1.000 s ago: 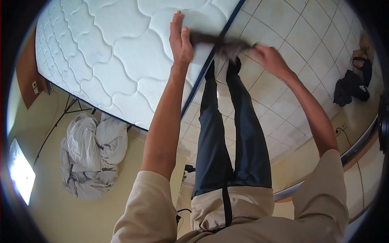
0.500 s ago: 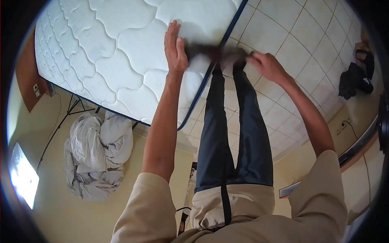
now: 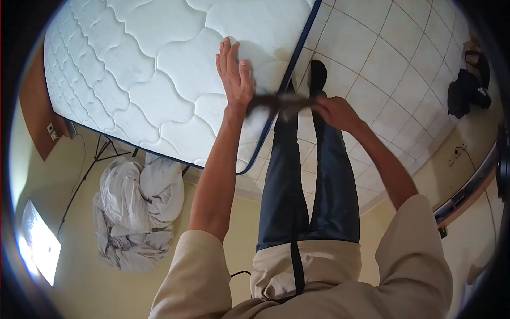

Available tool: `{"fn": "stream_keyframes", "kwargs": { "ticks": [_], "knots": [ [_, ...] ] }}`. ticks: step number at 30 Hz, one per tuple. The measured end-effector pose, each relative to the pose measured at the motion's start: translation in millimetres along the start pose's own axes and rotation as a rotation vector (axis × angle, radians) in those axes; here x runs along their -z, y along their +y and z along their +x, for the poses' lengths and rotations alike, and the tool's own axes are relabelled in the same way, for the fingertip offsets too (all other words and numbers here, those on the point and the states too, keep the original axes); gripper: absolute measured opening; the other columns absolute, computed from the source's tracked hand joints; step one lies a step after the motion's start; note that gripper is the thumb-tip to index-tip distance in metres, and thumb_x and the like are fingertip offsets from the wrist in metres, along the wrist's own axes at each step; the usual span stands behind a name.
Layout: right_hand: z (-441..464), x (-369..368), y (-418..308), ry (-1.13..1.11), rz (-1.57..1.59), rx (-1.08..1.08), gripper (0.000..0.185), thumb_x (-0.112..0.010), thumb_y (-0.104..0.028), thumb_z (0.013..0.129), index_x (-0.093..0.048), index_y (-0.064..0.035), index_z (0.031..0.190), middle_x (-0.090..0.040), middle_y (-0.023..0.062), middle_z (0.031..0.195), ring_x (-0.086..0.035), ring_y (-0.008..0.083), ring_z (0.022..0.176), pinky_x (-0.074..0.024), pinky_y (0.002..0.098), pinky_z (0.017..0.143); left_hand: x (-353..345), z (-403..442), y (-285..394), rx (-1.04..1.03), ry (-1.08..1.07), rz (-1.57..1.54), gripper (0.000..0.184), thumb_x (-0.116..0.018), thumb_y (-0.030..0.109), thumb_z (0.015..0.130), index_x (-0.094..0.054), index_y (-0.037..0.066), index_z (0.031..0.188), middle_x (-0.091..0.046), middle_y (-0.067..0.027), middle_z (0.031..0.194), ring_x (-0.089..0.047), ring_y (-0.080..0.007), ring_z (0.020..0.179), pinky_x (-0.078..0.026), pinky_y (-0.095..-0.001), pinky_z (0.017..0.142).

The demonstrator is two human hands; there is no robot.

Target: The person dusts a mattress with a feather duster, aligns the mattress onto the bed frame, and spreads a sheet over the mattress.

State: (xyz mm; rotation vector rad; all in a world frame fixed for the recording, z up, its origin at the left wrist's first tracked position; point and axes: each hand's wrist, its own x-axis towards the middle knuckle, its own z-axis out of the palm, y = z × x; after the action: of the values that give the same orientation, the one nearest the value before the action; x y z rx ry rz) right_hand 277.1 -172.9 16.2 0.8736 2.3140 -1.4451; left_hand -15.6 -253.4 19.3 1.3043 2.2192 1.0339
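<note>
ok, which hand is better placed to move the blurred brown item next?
Probably the right hand: it grips one end of the blurred brown item. The left hand is open over the quilted mattress.

"Where does your left hand (image 3: 234, 80) have room?"
"Leftward, over the white, quilted fabric mattress (image 3: 122, 69)."
"And towards your right hand (image 3: 336, 112)?"
"There a long, dark brown, blurred object (image 3: 268, 101) spans the gap, blocking your way."

Dark strip (image 3: 290, 103) blurred, kind unclear, partly hiding trousers (image 3: 333, 181); mattress (image 3: 180, 74) cut off at top.
</note>
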Motion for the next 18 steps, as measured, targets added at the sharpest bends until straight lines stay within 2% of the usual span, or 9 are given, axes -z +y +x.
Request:
{"fn": "stream_keyframes", "kwargs": {
  "ticks": [2, 3, 5, 7, 8, 9, 11, 16, 18],
  "knots": [
    [2, -39, 12, 0.528, 0.41, -0.251, 0.032, -0.052, -0.036, 0.103, -0.058, -0.0047, 0.095, -0.062, 0.0112, 0.072, -0.061, 0.024, 0.057, -0.0492, 0.0374, 0.053, -5, 0, 3, 0.033, -0.023, 0.058, 0.051, -0.038, 0.03, 0.103, -0.046, 0.0, 0.143, -0.031, -0.0212, 0.159, -0.021, -0.0414, 0.15, -0.01, -0.0579, 0.12],
    [4, -53, 7, 0.534, 0.417, -0.255, 0.032, -0.052, -0.036, 0.103, -0.058, -0.0047, 0.095, -0.062, 0.0112, 0.072, -0.061, 0.024, 0.057, -0.0492, 0.0374, 0.053, -9, 0, 6, 0.027, -0.031, 0.06, 0.051, -0.038, 0.03, 0.103, -0.046, 0.0, 0.143, -0.031, -0.0212, 0.159, -0.021, -0.0414, 0.15, -0.01, -0.0579, 0.12],
    [7, -79, -2, 0.652, 1.207, -0.582, 0.031, -0.052, -0.039, 0.104, -0.06, -0.0087, 0.104, -0.055, 0.0013, 0.066, -0.054, 0.0102, 0.054, -0.0446, 0.0297, 0.047, -25, -1, 13, -0.052, -0.069, 0.198, 0.053, -0.042, 0.027, 0.101, -0.041, 0.0, 0.147, -0.029, -0.0208, 0.16, -0.018, -0.0415, 0.151, -0.007, -0.0581, 0.12],
    [10, -121, -23, 0.353, 1.122, -0.484, 0.047, -0.049, -0.056, 0.101, -0.056, -0.014, 0.12, -0.051, -0.0017, 0.072, -0.047, 0.0077, 0.053, -0.0425, 0.024, 0.046, -38, 4, 23, -0.085, -0.114, 0.198, 0.054, -0.044, 0.025, 0.1, -0.04, 0.0, 0.148, -0.028, -0.0206, 0.161, -0.017, -0.0406, 0.151, -0.006, -0.0583, 0.12],
    [20, -133, -48, 0.284, 1.499, -0.766, 0.051, -0.05, -0.06, 0.099, -0.053, -0.0152, 0.124, -0.051, 0.0007, 0.072, -0.046, 0.0089, 0.052, -0.0418, 0.0242, 0.046, -44, 7, 29, -0.108, -0.147, 0.209, 0.055, -0.045, 0.024, 0.099, -0.039, 0.0, 0.149, -0.027, -0.0204, 0.161, -0.017, -0.0397, 0.152, -0.006, -0.0586, 0.12],
    [23, -147, -66, 0.267, 1.549, -0.775, 0.049, -0.049, -0.057, 0.101, -0.049, -0.017, 0.129, -0.047, 0.0011, 0.066, -0.043, 0.0088, 0.049, -0.0396, 0.0251, 0.043, -49, 9, 34, -0.131, -0.181, 0.223, 0.057, -0.047, 0.023, 0.098, -0.038, 0.0, 0.15, -0.026, -0.0201, 0.162, -0.016, -0.0389, 0.152, -0.005, -0.0588, 0.12],
    [29, -154, -90, 0.215, 1.634, -0.723, 0.032, -0.045, -0.049, 0.106, -0.042, -0.0185, 0.094, -0.037, -0.0034, 0.065, -0.034, 0.0061, 0.047, -0.0317, 0.0229, 0.041, -60, 10, 38, -0.146, -0.186, 0.213, 0.058, -0.047, 0.022, 0.097, -0.038, 0.002, 0.151, -0.027, -0.0197, 0.162, -0.017, -0.0375, 0.152, -0.005, -0.0589, 0.12],
    [68, -154, -111, 0.832, 1.448, -0.397, 0.035, -0.041, -0.039, 0.108, -0.044, -0.0133, 0.084, -0.036, -0.0039, 0.063, -0.033, 0.0083, 0.045, -0.0291, 0.0255, 0.041, -66, 9, 34, -0.158, -0.146, 0.331, 0.058, -0.046, 0.023, 0.097, -0.038, 0.008, 0.153, -0.028, -0.0178, 0.162, -0.018, -0.0367, 0.152, -0.005, -0.0569, 0.12],
    [75, -148, -94, 0.726, 1.463, -0.578, 0.036, -0.041, -0.037, 0.108, -0.046, -0.0116, 0.083, -0.039, -0.0028, 0.065, -0.035, 0.0082, 0.048, -0.0302, 0.0265, 0.042, -69, 9, 34, -0.17, -0.124, 0.314, 0.058, -0.046, 0.022, 0.095, -0.04, 0.008, 0.152, -0.029, -0.0179, 0.161, -0.019, -0.0372, 0.152, -0.005, -0.0571, 0.12]
  ]
}}
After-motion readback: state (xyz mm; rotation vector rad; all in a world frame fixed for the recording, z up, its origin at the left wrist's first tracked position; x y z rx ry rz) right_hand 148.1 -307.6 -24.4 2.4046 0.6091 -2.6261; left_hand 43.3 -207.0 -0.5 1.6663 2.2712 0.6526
